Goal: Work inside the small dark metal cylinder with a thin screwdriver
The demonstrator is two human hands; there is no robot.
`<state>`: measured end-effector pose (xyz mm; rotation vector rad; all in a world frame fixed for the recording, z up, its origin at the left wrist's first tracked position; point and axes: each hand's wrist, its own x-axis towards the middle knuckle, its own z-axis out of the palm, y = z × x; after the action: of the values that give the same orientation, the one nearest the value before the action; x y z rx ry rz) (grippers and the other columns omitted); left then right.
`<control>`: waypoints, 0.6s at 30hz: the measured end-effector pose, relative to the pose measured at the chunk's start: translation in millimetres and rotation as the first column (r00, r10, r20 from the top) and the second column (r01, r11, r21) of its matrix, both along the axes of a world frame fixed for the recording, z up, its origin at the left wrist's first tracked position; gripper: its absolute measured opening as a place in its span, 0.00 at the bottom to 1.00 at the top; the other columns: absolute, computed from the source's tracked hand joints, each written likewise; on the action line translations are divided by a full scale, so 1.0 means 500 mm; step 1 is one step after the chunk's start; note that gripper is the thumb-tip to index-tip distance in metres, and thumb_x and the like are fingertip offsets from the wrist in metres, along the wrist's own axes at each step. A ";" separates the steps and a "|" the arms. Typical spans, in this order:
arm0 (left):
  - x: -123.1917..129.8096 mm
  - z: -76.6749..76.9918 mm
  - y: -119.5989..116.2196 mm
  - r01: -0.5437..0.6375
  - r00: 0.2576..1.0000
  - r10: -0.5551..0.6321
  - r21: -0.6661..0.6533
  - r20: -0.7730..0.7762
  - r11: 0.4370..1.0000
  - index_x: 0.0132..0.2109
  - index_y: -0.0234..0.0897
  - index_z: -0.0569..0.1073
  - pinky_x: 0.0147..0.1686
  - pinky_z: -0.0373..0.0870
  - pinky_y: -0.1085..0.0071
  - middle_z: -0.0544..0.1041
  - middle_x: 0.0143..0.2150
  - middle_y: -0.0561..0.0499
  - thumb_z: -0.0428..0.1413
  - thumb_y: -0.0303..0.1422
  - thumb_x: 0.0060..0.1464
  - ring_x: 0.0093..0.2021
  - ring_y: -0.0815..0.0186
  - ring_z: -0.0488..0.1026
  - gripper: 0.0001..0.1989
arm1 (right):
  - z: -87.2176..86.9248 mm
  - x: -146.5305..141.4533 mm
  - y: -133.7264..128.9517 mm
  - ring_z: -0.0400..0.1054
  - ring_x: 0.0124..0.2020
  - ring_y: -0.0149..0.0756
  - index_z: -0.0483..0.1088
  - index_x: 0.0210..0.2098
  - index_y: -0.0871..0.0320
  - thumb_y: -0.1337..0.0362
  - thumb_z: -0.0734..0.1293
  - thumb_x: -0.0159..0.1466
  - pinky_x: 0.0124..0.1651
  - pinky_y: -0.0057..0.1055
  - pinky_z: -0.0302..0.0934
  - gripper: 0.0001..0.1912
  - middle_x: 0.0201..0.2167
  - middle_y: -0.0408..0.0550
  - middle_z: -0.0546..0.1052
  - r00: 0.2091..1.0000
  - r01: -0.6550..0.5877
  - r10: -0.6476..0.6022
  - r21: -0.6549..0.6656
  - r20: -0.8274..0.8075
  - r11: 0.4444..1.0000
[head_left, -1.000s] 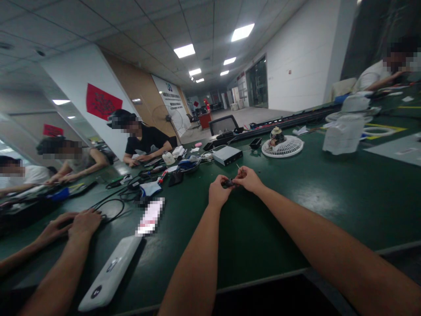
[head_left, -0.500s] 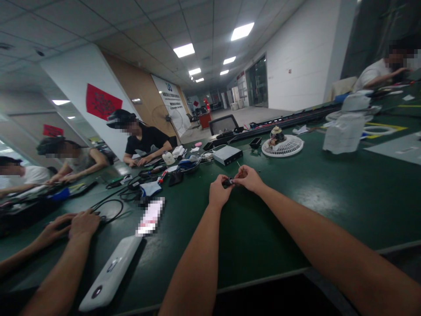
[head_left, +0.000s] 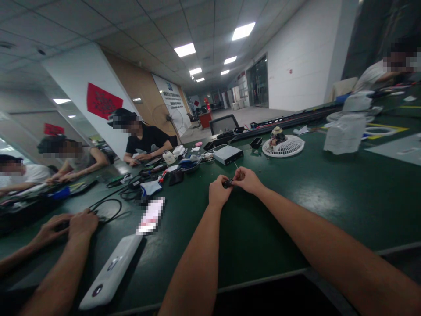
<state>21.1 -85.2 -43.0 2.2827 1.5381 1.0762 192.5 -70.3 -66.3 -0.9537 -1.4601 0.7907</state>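
Observation:
Over the green tabletop, my left hand (head_left: 219, 191) is closed, its thumb and fingers pinching a small dark part (head_left: 227, 183) whose kind is too small to tell. Against it from the right comes my right hand (head_left: 250, 181), also closed, with fingertips meeting at that part. A thin pale rod (head_left: 236, 165) sticks up from the right hand's fingers; its other end is hidden in the grip. Just beyond both hands lies a flat grey box (head_left: 228, 154) with a dark front face.
A white fan grille with a motor (head_left: 283, 145) rests at the back right. To the left lie a phone (head_left: 151, 216), a long white device (head_left: 112, 272) and a cable loop (head_left: 112, 210). A co-worker's hands (head_left: 82, 224) work at the far left. Tools and small parts crowd the back left.
The thin rod in my right hand has tipped and shifted slightly left. My left hand has hardly moved. The co-worker's hands at the left have moved slightly left.

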 end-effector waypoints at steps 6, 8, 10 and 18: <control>-0.001 -0.003 0.002 0.006 0.999 -0.006 0.000 -0.038 1.000 0.43 0.43 0.74 0.43 0.70 0.68 0.83 0.41 0.51 0.65 0.32 0.49 0.41 0.61 0.79 0.13 | 0.008 -0.001 -0.010 0.71 0.28 0.33 0.64 0.32 0.54 0.69 0.73 0.47 0.33 0.30 0.64 0.16 0.27 0.40 0.78 1.000 0.015 -0.015 -0.016 0.019 1.000; -0.002 -0.003 0.004 0.009 0.999 -0.009 -0.005 -0.041 1.000 0.43 0.43 0.74 0.43 0.70 0.68 0.83 0.41 0.51 0.65 0.33 0.49 0.41 0.61 0.79 0.13 | 0.015 -0.003 -0.016 0.71 0.27 0.33 0.64 0.32 0.54 0.71 0.71 0.48 0.33 0.29 0.63 0.15 0.27 0.39 0.78 0.998 0.043 -0.043 0.006 0.043 0.999; -0.002 -0.004 0.004 0.011 0.999 -0.011 -0.014 -0.036 1.000 0.43 0.43 0.74 0.43 0.70 0.68 0.83 0.41 0.51 0.66 0.33 0.49 0.41 0.61 0.79 0.14 | 0.021 -0.004 -0.021 0.69 0.26 0.32 0.64 0.31 0.54 0.71 0.71 0.49 0.32 0.29 0.62 0.13 0.26 0.39 0.78 0.990 0.087 -0.091 0.038 0.108 0.995; -0.002 0.001 -0.002 0.029 0.999 -0.030 -0.014 -0.019 0.999 0.43 0.43 0.75 0.41 0.70 0.68 0.83 0.39 0.51 0.66 0.34 0.49 0.40 0.61 0.79 0.13 | 0.040 -0.004 -0.040 0.66 0.24 0.32 0.64 0.31 0.53 0.70 0.70 0.50 0.29 0.29 0.59 0.12 0.24 0.37 0.76 0.959 0.156 -0.185 0.146 0.214 0.977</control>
<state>20.4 -86.4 -42.4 2.3057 1.5088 1.0370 190.7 -90.2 -46.1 -1.0828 -1.5792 0.4670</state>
